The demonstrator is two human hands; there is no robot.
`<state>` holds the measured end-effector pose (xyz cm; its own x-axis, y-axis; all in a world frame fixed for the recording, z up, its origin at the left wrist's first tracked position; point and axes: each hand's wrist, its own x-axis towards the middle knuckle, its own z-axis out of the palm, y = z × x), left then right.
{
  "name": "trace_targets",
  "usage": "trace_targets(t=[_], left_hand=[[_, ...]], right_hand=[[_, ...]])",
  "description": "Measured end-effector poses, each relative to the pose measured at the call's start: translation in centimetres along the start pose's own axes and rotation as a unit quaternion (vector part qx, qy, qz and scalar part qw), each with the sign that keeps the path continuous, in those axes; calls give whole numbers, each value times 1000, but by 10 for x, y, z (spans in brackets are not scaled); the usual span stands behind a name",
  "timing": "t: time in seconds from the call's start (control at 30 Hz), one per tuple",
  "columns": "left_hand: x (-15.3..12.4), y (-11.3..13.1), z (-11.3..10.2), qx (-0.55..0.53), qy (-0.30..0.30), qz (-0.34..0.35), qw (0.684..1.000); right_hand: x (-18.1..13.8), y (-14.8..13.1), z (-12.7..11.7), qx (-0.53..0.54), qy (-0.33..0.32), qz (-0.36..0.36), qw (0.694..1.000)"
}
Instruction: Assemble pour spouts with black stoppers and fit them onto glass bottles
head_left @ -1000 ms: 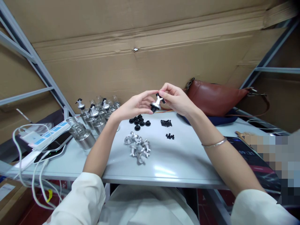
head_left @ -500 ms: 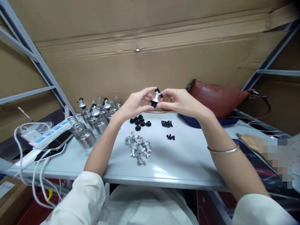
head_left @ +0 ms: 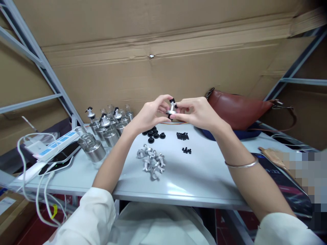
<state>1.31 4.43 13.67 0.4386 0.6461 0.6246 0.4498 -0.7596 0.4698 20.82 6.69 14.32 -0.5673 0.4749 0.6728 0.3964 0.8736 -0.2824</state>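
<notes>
Between my two hands, above the far part of the table, is a silver and black bottle pourer (head_left: 172,108), roughly upright with its black cap on top. My left hand (head_left: 153,111) grips it from the left, thumb low and index finger at the cap. From the right, the fingers and thumb of my right hand (head_left: 194,110) close on its side. Below lie black ringed stoppers (head_left: 156,134), a heap of silver spout pieces (head_left: 152,161), a row of small black rods (head_left: 182,136) and a few tiny black caps (head_left: 187,150).
Glass bottles with steel lower parts (head_left: 95,149) stand at the left, several topped with pourers. Beside them are a power strip (head_left: 57,145), cables and a phone (head_left: 61,165). A brown leather bag (head_left: 237,109) and a large dark-screened device (head_left: 281,183) lie at the right. Cardboard (head_left: 163,75) backs the table.
The pourer has tipped more upright and shifted slightly right. My right fingers have moved in closer around its side. The whole view has shifted a little.
</notes>
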Motion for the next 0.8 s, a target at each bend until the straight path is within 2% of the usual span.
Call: trace_targets(t=[0.17, 0.37, 0.6, 0.8], left_hand=[[-1, 0, 0, -26, 2, -9, 1000], [-1, 0, -2, -16, 8, 4, 1000], [-1, -2, 3, 17, -17, 19, 1000], [-1, 5, 7, 29, -65, 16, 997]], right_hand=[[-1, -6, 0, -31, -13, 4, 999], [1, -2, 1, -6, -24, 40, 999], [1, 0, 9, 13, -21, 43, 999], [1, -4, 14, 17, -8, 41, 999]])
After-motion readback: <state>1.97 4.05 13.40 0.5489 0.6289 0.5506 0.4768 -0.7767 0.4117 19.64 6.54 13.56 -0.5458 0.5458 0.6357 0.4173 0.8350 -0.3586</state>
